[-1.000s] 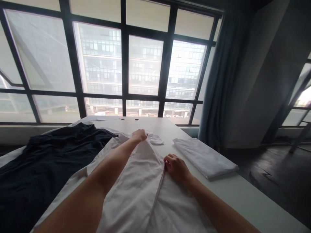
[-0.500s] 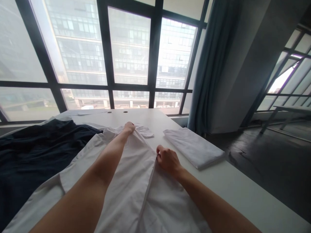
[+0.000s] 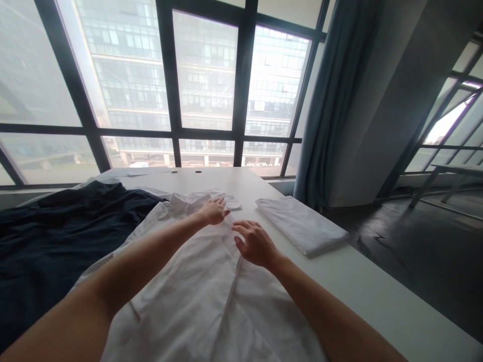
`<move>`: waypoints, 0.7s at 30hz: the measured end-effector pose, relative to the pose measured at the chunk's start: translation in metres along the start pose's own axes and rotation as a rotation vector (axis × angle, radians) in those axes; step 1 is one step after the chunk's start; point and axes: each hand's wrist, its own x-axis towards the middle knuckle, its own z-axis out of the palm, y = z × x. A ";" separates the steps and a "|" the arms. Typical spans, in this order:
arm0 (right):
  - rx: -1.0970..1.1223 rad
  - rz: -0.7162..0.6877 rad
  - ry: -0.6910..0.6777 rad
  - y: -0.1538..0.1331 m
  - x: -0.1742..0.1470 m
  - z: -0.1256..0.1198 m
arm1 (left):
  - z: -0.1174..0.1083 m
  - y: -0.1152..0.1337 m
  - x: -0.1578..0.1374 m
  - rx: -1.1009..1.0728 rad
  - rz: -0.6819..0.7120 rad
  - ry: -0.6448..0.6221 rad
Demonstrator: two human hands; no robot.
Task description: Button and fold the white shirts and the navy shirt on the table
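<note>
A white garment, which looks like a shirt [image 3: 188, 286], lies spread over the table with a folded-over edge running down its middle. Its far end is bunched and wrinkled. My left hand [image 3: 214, 210] rests flat on the upper part of the shirt, fingers stretched out. Close to its right, my right hand [image 3: 256, 242] is over the shirt's right side with fingers apart and nothing gripped; whether its fingertips touch the cloth I cannot tell. My forearms hide parts of the shirt.
A folded white garment [image 3: 302, 225] lies to the right on the white table [image 3: 358, 291]. Dark navy cloth [image 3: 68, 231] is heaped on the left. Beyond the table stand large windows [image 3: 206, 70] and a blue-grey curtain [image 3: 332, 110].
Both hands have let go of the shirt's edge, and their fingers have opened. The left hand has shifted right and slightly down onto the cloth. The lifted fabric now lies flatter.
</note>
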 end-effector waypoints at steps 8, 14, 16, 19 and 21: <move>0.013 0.182 -0.434 -0.004 0.000 0.018 | 0.027 -0.008 -0.004 -0.071 -0.002 -0.208; -0.051 0.252 -0.492 -0.009 -0.001 0.015 | 0.028 -0.005 -0.003 -0.088 -0.008 -0.187; -0.056 0.248 -0.471 -0.008 -0.001 0.018 | 0.025 -0.008 -0.014 -0.065 0.001 -0.143; -0.058 0.241 -0.448 -0.005 -0.003 0.021 | 0.013 -0.034 -0.044 0.029 -0.019 -0.022; -0.064 0.237 -0.446 -0.003 -0.005 0.022 | 0.001 -0.066 -0.072 0.118 -0.101 0.067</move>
